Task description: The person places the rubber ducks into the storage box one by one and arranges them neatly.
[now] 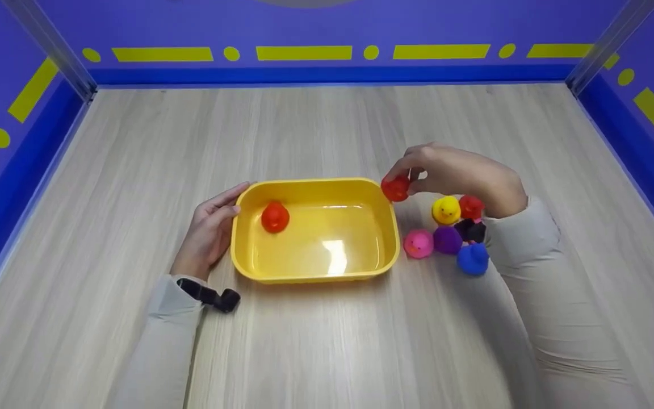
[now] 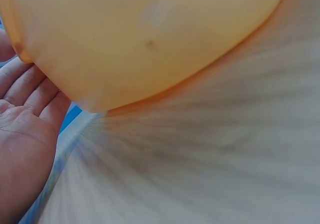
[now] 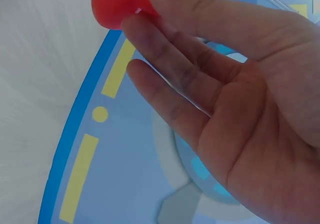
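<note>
In the head view a yellow plastic tub (image 1: 315,278) sits mid-table with one red rubber duck (image 1: 275,217) inside, towards its left end. My left hand (image 1: 209,224) holds the tub's left end, thumb at the rim and fingers along the outer wall; the left wrist view shows the fingers (image 2: 30,87) against the tub (image 2: 165,49). Beside the tub's upper right corner, my right hand (image 1: 437,167) pinches another red rubber duck (image 1: 395,189) between thumb and fingers. The right wrist view shows this duck (image 3: 112,7) at the fingertips, partly cut off by the frame.
Right of the tub stands a cluster of rubber ducks: yellow (image 1: 446,210), red (image 1: 471,208), pink (image 1: 418,243), purple (image 1: 447,240) and blue (image 1: 473,259). A black object (image 1: 470,230) among them is partly hidden. Blue-purple walls (image 1: 327,28) border the wooden table (image 1: 327,130).
</note>
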### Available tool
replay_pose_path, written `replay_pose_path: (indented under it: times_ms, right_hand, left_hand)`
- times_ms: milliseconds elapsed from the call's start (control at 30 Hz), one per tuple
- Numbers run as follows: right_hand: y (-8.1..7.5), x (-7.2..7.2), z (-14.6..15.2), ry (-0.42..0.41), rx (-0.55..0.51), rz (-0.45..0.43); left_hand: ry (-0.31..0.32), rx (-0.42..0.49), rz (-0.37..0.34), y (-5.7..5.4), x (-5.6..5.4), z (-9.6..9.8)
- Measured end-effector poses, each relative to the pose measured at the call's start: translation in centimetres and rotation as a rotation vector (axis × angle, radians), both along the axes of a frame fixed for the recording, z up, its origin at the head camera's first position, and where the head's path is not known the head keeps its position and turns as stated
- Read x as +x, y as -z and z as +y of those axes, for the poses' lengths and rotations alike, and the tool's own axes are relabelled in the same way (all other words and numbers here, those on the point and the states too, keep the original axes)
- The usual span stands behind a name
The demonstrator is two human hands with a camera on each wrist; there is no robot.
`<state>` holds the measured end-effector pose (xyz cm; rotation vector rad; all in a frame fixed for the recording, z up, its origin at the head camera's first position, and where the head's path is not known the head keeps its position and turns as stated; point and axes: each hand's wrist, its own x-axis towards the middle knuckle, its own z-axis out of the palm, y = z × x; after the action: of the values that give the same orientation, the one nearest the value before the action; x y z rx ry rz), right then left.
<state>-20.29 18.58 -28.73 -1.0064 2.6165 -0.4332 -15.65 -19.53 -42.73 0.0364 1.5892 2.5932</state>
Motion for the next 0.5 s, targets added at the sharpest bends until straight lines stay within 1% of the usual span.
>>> replay_pose_path:
  times_ms: [300,500]
  right_hand:
    - [-0.9,0.0,-1.4,-0.01,0.0,-0.014]
    - [-1.3,-0.1,-2.9,-0.005,0.034,-0.033]
  left_hand:
    - [0.005,0.015,0.006,0.0,-0.1,0.0]
    - [-0.001,0.008,0.011,0.0,-0.1,0.0]
